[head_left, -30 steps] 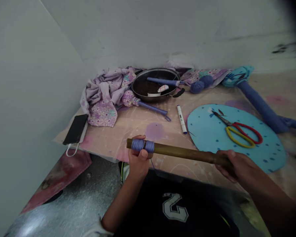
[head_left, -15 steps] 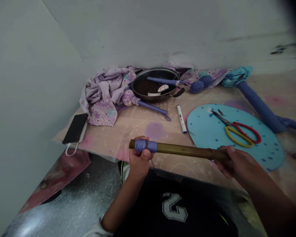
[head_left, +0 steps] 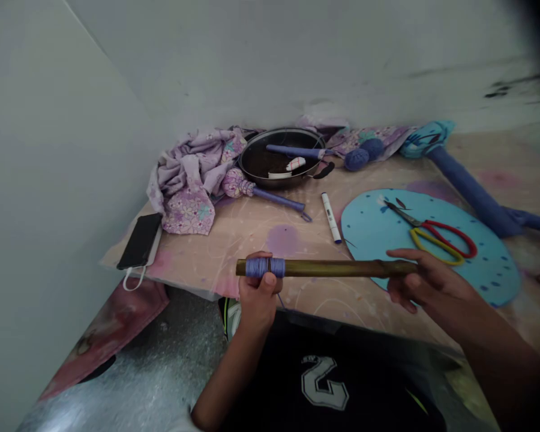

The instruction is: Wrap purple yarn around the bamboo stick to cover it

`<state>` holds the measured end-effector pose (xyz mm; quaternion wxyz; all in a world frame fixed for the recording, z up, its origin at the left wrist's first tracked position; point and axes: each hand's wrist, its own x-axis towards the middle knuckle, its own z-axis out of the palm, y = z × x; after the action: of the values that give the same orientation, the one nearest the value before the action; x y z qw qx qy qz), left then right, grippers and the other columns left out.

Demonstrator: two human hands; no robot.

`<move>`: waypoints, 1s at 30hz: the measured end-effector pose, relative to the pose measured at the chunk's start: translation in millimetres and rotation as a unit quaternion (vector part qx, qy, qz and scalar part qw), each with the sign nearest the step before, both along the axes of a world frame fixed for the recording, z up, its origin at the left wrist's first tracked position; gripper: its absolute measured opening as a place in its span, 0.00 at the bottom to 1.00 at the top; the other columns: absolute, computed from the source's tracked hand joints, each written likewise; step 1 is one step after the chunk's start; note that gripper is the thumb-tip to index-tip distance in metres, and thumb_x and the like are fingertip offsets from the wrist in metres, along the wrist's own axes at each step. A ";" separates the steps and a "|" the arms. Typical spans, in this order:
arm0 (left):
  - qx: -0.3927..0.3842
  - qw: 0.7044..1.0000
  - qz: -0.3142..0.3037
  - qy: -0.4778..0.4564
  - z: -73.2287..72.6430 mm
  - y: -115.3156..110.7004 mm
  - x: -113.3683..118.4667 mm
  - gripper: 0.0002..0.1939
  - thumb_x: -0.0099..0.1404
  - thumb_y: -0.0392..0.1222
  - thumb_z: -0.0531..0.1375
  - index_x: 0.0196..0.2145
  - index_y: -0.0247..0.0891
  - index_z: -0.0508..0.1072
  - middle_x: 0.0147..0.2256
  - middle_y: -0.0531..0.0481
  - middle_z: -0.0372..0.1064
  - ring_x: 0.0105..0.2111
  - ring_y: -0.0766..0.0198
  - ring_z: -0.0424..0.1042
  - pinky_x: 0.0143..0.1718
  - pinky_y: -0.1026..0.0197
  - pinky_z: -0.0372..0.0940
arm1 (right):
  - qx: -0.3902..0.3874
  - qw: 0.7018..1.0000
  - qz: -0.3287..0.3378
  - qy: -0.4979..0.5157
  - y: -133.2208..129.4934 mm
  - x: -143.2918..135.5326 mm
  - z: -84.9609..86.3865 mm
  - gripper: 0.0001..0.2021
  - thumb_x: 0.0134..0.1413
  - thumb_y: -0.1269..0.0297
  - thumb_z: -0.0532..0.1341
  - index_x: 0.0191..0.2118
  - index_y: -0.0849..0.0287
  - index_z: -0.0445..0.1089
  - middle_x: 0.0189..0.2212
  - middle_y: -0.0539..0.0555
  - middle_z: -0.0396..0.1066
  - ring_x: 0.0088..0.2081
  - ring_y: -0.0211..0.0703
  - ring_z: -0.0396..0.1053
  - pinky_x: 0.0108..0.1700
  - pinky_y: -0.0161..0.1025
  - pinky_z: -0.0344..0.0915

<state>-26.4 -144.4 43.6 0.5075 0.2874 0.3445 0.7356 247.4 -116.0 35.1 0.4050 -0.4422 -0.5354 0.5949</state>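
My left hand (head_left: 260, 297) is closed round the left end of a greenish-brown bamboo stick (head_left: 333, 268), at two bands of blue yarn (head_left: 276, 267). A loose strand of yarn hangs below that hand. The stick lies level above the table's front edge. At its right end, my right hand (head_left: 425, 282) holds it between thumb and fingers, with the index finger lying along the top. Beyond the right hand, scissors (head_left: 432, 231) with red and yellow handles rest on a blue dotted oval sheet (head_left: 369, 222).
A white marker (head_left: 331, 217) lies mid-table. Behind are a black pan (head_left: 279, 183), blue yarn balls (head_left: 356, 159), a purple-handled mallet (head_left: 279, 199) and floral cloth (head_left: 184, 210). A black phone (head_left: 139, 240) sits at the left edge; a blue wrapped stick (head_left: 472, 189) at right.
The stick's right end has risen, so it is now nearly level. My right hand's fingers have loosened and shifted, with the index finger stretched over the stick. The view has shifted slightly.
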 end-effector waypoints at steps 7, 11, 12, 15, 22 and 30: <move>-0.006 1.000 0.008 0.002 -0.1 -1.2 -2.1 0.21 0.48 0.51 0.68 0.36 0.38 0.71 0.16 0.62 0.43 0.16 0.78 0.40 0.17 0.71 0.41 | -0.027 0.998 -0.016 -0.058 -1.1 2.7 0.4 0.18 0.58 0.49 0.54 0.27 0.58 0.66 0.13 0.48 0.62 0.13 0.32 0.55 0.15 0.29 0.52; -0.003 1.000 -0.001 -0.003 1.1 -2.3 -0.6 0.21 0.48 0.51 0.68 0.37 0.38 0.71 0.17 0.63 0.43 0.16 0.78 0.40 0.17 0.71 0.41 | 0.000 0.997 -0.017 -0.079 -3.6 4.1 -0.6 0.19 0.59 0.50 0.52 0.28 0.58 0.68 0.15 0.49 0.63 0.15 0.33 0.58 0.16 0.31 0.55; -0.003 1.000 0.000 -0.002 1.1 -2.5 0.2 0.21 0.48 0.50 0.68 0.37 0.38 0.71 0.17 0.62 0.43 0.16 0.78 0.40 0.17 0.71 0.41 | 0.016 0.998 -0.022 -0.059 -3.6 4.2 -0.5 0.14 0.58 0.52 0.55 0.34 0.56 0.69 0.17 0.49 0.66 0.17 0.35 0.61 0.18 0.32 0.58; -0.010 1.000 0.010 0.001 0.8 -2.8 2.4 0.21 0.48 0.49 0.68 0.37 0.38 0.70 0.17 0.62 0.47 0.15 0.78 0.42 0.17 0.71 0.42 | 0.046 0.999 -0.027 0.001 -2.7 3.1 1.2 0.18 0.53 0.60 0.62 0.50 0.48 0.62 0.24 0.49 0.71 0.21 0.39 0.65 0.19 0.33 0.61; -0.024 1.000 0.008 0.015 2.6 -3.2 4.3 0.24 0.45 0.52 0.69 0.36 0.37 0.71 0.16 0.62 0.47 0.16 0.78 0.42 0.17 0.71 0.42 | -0.036 0.993 -0.097 -0.053 -2.7 -6.7 6.2 0.23 0.57 0.47 0.53 0.20 0.60 0.63 0.12 0.49 0.61 0.12 0.31 0.53 0.14 0.31 0.49; -0.022 1.000 0.018 0.012 0.9 -3.0 2.5 0.21 0.47 0.50 0.69 0.36 0.37 0.72 0.16 0.62 0.46 0.15 0.78 0.40 0.17 0.71 0.42 | -0.004 0.999 -0.004 0.036 2.9 -0.7 0.1 0.17 0.52 0.58 0.63 0.47 0.52 0.63 0.22 0.50 0.70 0.21 0.38 0.63 0.20 0.33 0.58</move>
<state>-23.9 -147.4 44.5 0.4963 0.2783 0.3719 0.7334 246.7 -113.1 35.2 0.4248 -0.4242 -0.5158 0.6112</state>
